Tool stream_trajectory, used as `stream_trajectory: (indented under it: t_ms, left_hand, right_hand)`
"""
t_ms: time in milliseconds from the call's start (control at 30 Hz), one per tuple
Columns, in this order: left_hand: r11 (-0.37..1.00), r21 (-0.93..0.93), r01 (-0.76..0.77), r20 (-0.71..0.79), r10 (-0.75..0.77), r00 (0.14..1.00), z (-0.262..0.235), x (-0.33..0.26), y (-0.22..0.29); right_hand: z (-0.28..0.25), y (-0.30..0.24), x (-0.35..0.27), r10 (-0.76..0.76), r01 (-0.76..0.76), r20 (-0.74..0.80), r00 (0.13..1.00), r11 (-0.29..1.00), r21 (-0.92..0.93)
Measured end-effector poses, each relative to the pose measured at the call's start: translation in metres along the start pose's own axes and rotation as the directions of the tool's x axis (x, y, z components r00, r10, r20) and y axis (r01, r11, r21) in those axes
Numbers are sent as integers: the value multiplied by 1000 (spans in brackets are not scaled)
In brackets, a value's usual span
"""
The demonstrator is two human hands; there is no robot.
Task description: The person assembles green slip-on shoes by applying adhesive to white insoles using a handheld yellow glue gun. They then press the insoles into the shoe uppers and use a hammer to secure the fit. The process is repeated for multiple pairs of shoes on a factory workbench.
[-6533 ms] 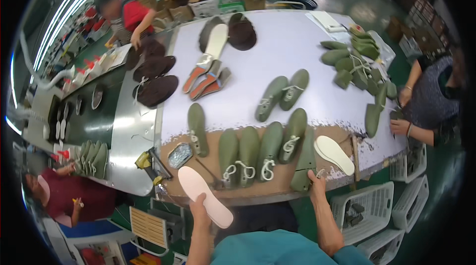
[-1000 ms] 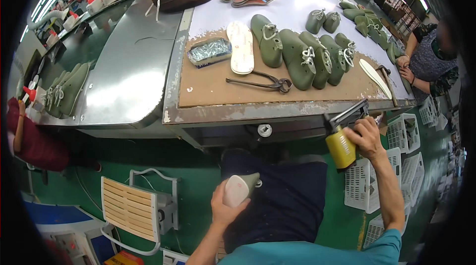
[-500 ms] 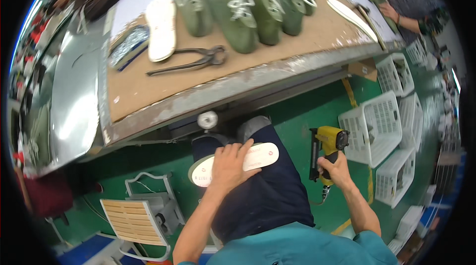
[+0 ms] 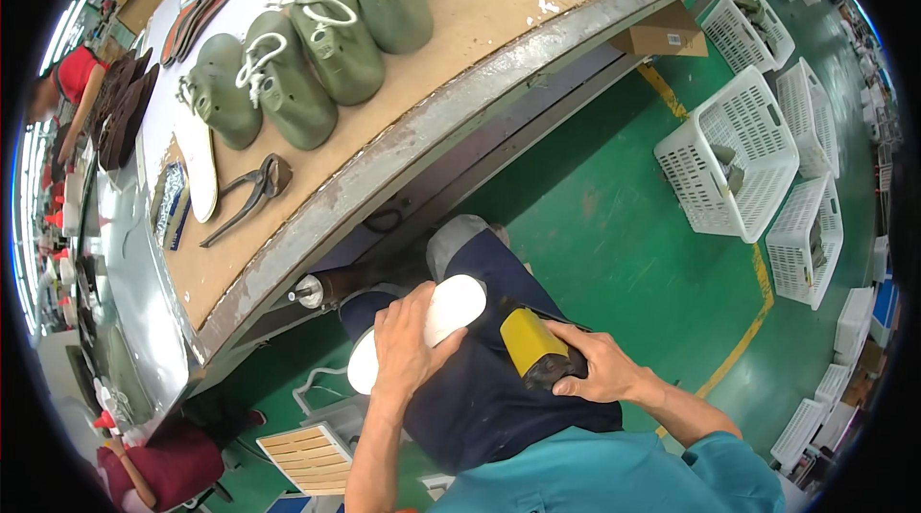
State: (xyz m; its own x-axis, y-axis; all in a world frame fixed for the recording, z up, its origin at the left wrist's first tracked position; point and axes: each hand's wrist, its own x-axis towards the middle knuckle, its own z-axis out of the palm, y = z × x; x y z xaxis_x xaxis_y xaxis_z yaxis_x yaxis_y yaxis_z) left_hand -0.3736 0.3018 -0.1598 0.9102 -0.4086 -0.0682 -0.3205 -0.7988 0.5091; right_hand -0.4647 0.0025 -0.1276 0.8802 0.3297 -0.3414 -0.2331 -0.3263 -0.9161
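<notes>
Both forearms are coming up from the lower edge, bent inward over the lap. The left hand (image 4: 408, 345) is lying palm down, fingers curled and pressing flat — wrist straight, bare forearm running down. The right hand (image 4: 600, 369) is gripping tight, knuckles up, thumb wrapping under — its teal-sleeved arm is angling in from the right.

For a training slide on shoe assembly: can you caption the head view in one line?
Left hand presses a white insole on the lap; right hand grips a yellow nail gun below the workbench.
</notes>
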Motion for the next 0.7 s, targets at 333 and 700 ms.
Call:
stream_trajectory:
  t_ms: [333, 700]
  left_hand:
    - [1000, 0, 26, 14, -26, 1000, 0, -14, -21]
    - [996, -45, 82, -72, -85, 994, -1, -19, -22]
  right_hand:
    - [-5, 5, 16, 9, -12, 34, 999, 996, 84]
    - [2, 1, 20, -1, 0, 74, 997, 1000, 12]
